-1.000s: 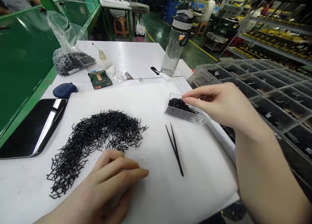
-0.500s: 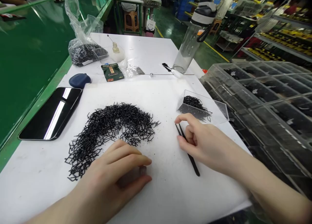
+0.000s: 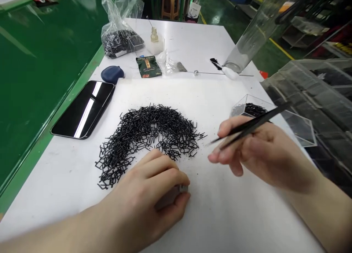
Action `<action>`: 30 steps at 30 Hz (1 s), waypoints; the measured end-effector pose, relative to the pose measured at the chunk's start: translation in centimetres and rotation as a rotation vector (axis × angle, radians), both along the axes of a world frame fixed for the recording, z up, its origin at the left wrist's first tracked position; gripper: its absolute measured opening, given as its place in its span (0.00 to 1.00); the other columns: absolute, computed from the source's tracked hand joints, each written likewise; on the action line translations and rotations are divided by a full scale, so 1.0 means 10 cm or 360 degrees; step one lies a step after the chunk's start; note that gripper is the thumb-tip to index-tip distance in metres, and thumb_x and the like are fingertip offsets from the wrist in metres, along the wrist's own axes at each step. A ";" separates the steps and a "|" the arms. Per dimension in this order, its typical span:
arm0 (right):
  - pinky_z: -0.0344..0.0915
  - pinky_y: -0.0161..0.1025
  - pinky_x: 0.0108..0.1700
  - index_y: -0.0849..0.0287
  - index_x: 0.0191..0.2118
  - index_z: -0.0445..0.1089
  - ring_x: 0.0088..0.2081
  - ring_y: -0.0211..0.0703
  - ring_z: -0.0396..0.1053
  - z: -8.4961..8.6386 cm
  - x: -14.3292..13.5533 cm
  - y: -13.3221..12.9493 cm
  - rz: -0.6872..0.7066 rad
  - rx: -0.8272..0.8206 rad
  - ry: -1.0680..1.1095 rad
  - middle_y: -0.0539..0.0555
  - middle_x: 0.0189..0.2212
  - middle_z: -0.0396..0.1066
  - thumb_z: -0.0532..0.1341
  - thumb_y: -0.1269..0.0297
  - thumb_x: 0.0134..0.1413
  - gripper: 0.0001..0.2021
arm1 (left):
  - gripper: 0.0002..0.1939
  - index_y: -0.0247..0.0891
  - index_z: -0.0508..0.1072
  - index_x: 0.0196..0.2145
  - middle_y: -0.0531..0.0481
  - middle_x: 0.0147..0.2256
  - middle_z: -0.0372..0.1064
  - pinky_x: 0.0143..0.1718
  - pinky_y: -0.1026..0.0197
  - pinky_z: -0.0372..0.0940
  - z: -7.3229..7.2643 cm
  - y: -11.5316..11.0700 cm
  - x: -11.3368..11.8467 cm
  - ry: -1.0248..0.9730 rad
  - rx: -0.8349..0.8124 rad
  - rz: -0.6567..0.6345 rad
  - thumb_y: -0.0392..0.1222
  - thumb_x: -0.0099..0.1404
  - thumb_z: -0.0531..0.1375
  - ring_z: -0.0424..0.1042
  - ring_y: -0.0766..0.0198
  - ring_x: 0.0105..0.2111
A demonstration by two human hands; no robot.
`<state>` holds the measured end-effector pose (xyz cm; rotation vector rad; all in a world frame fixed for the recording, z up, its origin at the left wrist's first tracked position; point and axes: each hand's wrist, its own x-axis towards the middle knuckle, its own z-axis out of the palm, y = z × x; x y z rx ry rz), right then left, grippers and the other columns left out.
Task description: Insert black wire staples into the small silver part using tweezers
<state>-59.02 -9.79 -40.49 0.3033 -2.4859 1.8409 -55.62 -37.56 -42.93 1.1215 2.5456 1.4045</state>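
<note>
My right hand (image 3: 255, 150) is raised over the right side of the white sheet and holds black tweezers (image 3: 247, 130). Their tips point left and stand a little apart with nothing visible between them. On the sheet, close to the pile, rests my left hand (image 3: 154, 194). Its fingers are curled and its thumb faces the index finger around a small clear piece (image 3: 183, 188), mostly hidden by the hand. Just beyond this hand, a curved pile of small bent black pins (image 3: 154, 124) spreads over the sheet. Behind my right hand stands a clear box (image 3: 247, 101) with more black pins.
A phone (image 3: 82, 110) and a dark blue case (image 3: 112, 74) lie at left. Farther back are a plastic bag of black parts (image 3: 121, 40), a green packet (image 3: 148, 66), a small bottle (image 3: 154, 35) and a clear water bottle (image 3: 247, 40). Stacked clear trays (image 3: 319, 84) stand at right.
My right hand has picked the tweezers up off the sheet and lifted them, turning them across the fingers. The left hand keeps its curled pose by the pile. The view has shifted.
</note>
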 end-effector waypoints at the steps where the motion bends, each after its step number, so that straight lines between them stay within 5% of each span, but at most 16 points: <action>1: 0.72 0.35 0.15 0.47 0.39 0.89 0.23 0.50 0.85 -0.03 0.05 -0.03 0.0068 -0.0055 -0.0053 0.51 0.24 0.86 0.74 0.39 0.69 0.18 | 0.09 0.42 0.80 0.47 0.52 0.40 0.78 0.45 0.61 0.70 0.00 0.00 0.01 -0.0001 -0.0010 0.0013 0.29 0.78 0.64 0.73 0.62 0.41; 4: 0.82 0.31 0.26 0.44 0.43 0.90 0.24 0.41 0.85 -0.08 0.14 -0.09 0.0102 -0.0090 -0.0106 0.48 0.31 0.90 0.78 0.55 0.70 0.03 | 0.08 0.42 0.80 0.48 0.52 0.40 0.78 0.45 0.60 0.70 0.02 0.01 0.03 0.0025 -0.0045 0.0080 0.29 0.78 0.64 0.73 0.62 0.41; 10: 0.86 0.28 0.46 0.37 0.45 0.92 0.45 0.43 0.91 -0.07 0.14 -0.07 0.0180 0.0210 0.0085 0.47 0.46 0.92 0.80 0.57 0.67 0.05 | 0.10 0.40 0.80 0.46 0.52 0.37 0.76 0.42 0.60 0.71 0.03 0.05 0.04 0.0036 -0.0076 0.0088 0.27 0.74 0.62 0.72 0.62 0.38; 21: 0.86 0.27 0.46 0.32 0.44 0.87 0.39 0.38 0.90 -0.13 0.30 -0.08 -0.0112 0.0495 0.0085 0.33 0.42 0.91 0.79 0.59 0.66 0.08 | 0.06 0.40 0.79 0.44 0.53 0.37 0.78 0.42 0.61 0.70 -0.01 0.02 0.02 0.0071 -0.0080 0.0099 0.33 0.83 0.65 0.72 0.63 0.37; 30: 0.86 0.27 0.51 0.33 0.44 0.88 0.42 0.37 0.90 -0.17 0.31 -0.08 -0.0094 0.0450 0.0072 0.34 0.44 0.91 0.80 0.59 0.66 0.08 | 0.05 0.39 0.80 0.44 0.53 0.35 0.75 0.40 0.61 0.71 0.03 0.04 0.02 0.0025 -0.0094 0.0090 0.31 0.77 0.65 0.71 0.63 0.36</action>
